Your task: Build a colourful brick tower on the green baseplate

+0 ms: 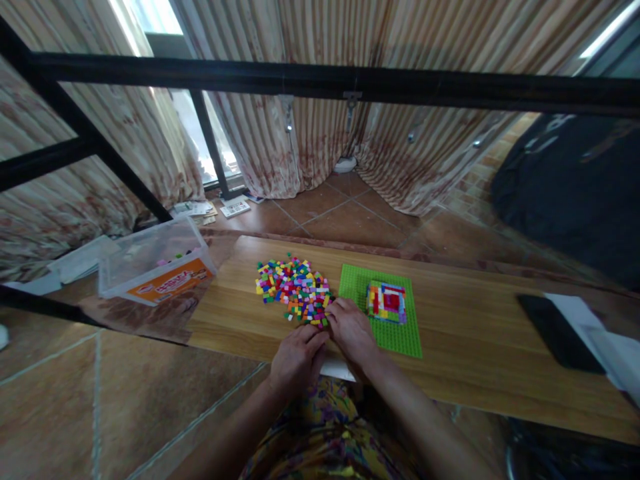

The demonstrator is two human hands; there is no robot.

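A loose pile of small multicoloured building bricks (293,283) lies on the wooden table. At its near edge is my left hand (297,353), fingers curled and drawn together; whatever they may hold is hidden. My right hand (353,330) reaches the pile's right edge with its fingers bent and closed, and any brick in them is too small to make out. Just right of that hand lies a green studded baseplate (353,277). On it stands a low square brick build (387,303) in several colours, with red in its middle.
A clear plastic bin (155,257) with an orange label and a few bricks stands left of the table (465,320). At the table's right end lie a black flat object (557,330) and white papers (580,320). A black metal bar (320,80) crosses in front of the curtains.
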